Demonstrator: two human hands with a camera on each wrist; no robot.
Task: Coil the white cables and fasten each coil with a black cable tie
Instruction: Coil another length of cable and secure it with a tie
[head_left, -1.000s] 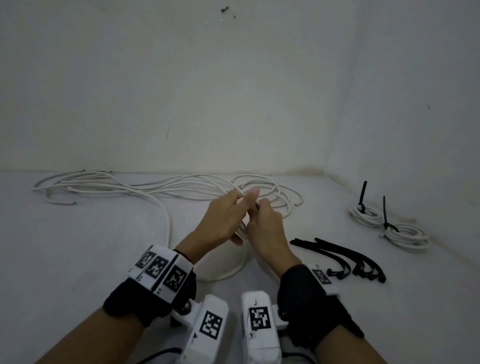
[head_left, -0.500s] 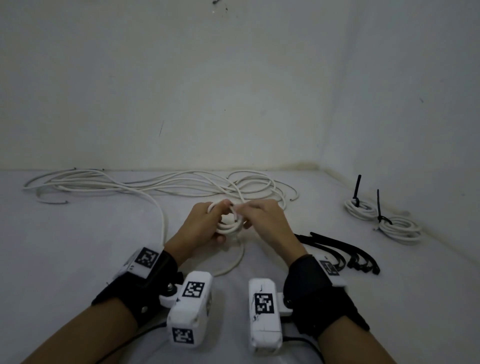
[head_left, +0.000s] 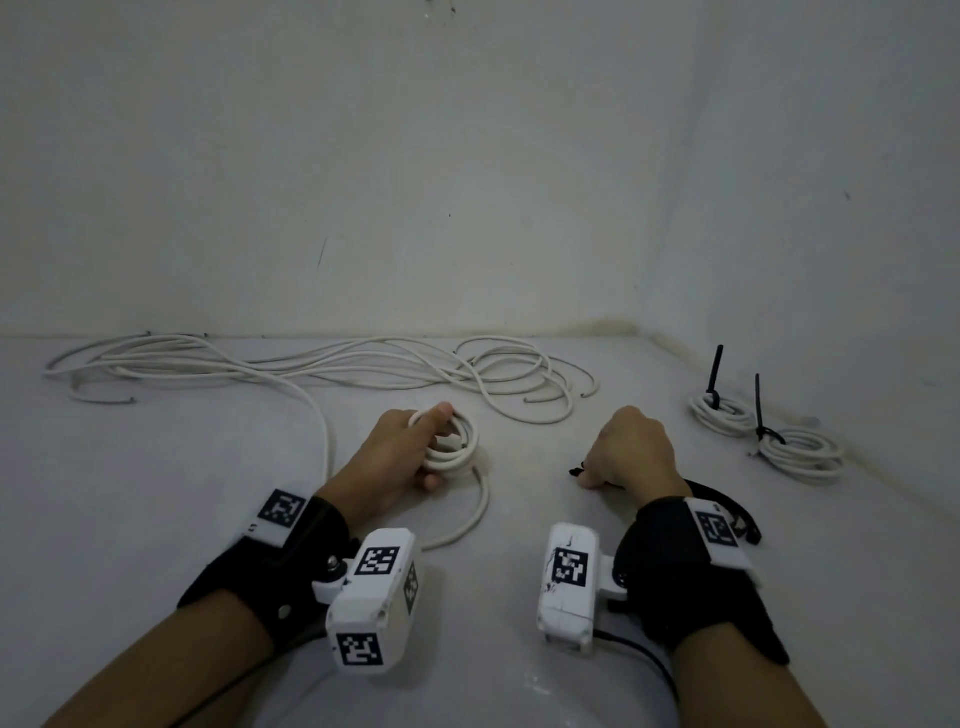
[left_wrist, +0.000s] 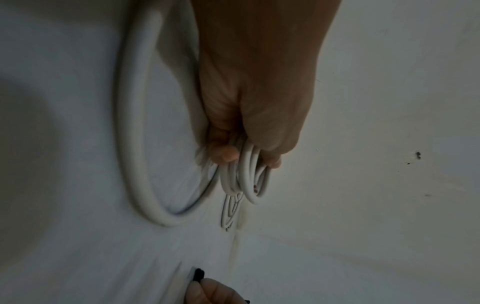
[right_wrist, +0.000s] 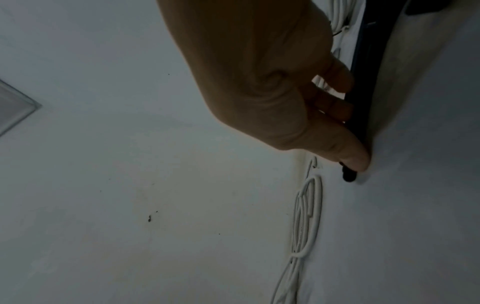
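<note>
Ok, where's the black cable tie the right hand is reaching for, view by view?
Head: black cable tie, its tip showing at the right hand, centre right.
Left wrist: bottom edge, tip above fingertips.
Right wrist: right of centre, along the fingers.
Shared landmark: loose white cables.

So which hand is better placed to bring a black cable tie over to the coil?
Right hand: it already pinches a black plastic cable tie, while the left hand grips the small white cable coil.
</note>
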